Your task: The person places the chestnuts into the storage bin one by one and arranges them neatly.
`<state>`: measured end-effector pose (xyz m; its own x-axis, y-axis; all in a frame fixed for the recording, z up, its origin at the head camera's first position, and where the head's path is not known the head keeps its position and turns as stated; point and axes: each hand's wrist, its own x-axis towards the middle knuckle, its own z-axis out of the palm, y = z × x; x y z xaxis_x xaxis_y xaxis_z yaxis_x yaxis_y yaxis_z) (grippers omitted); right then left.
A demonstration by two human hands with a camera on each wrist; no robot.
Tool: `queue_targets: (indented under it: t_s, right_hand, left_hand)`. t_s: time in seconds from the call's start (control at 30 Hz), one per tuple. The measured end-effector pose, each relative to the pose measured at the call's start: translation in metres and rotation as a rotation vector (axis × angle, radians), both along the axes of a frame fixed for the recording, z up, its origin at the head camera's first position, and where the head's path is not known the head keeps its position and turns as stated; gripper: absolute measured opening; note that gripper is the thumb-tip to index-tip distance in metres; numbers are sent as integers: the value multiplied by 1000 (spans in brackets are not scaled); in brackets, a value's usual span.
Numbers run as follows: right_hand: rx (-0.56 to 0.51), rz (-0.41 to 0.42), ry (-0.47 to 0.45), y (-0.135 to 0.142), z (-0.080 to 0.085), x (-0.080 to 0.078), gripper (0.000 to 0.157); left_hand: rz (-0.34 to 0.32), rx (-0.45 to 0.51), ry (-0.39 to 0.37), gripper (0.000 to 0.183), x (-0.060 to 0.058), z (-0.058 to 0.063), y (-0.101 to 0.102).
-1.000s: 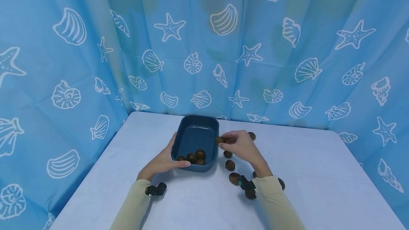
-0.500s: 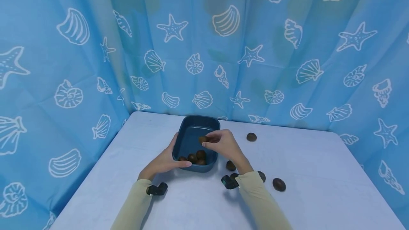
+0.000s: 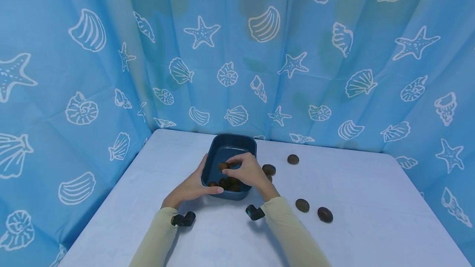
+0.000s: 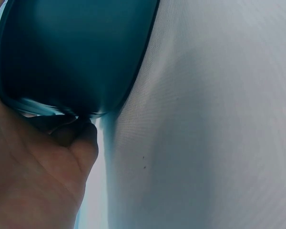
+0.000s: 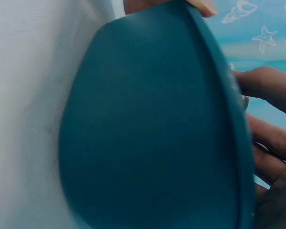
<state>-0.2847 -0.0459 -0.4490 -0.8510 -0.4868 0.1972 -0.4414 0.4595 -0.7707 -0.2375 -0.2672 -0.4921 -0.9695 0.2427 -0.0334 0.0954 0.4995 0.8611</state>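
Note:
A dark blue rectangular dish (image 3: 242, 195) stands on the table, with several brown, egg-shaped fruits that look like kiwis (image 3: 224, 183) at its near end. My left hand (image 3: 190, 186) grips the dish's near left corner, thumb along the near rim; the left wrist view shows that hand (image 4: 38, 167) against the dish wall (image 4: 76, 47). Over the dish's inside, my right hand (image 3: 248, 171) pinches one kiwi (image 3: 223, 166) between thumb and fingers. In the right wrist view the dish wall (image 5: 152, 124) hides that kiwi, and the right hand's fingers (image 5: 271, 90) show beyond the rim.
Several more kiwis lie on the white table (image 3: 371, 201) right of the dish: one at the back (image 3: 293, 159), one close by the dish (image 3: 269, 169), two nearer the front (image 3: 302, 205). A shell-patterned blue curtain (image 3: 237, 94) hangs behind the table.
My right hand has moved left with the kiwi, from beside the dish's right rim to over its inside. The left hand keeps its grip on the dish, which stays put.

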Motion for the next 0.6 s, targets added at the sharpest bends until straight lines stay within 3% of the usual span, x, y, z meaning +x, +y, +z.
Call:
queue_targets:
  t_s: [0.23,0.6]
  right_hand:
    - [42,18,-7,-10,-6,0,31]
    - [183,-39,-5,-20,-12,1,32]
  left_hand:
    - [-7,17,1,123,1,2,0]
    - [-39,38,13,124,0,2,-1]
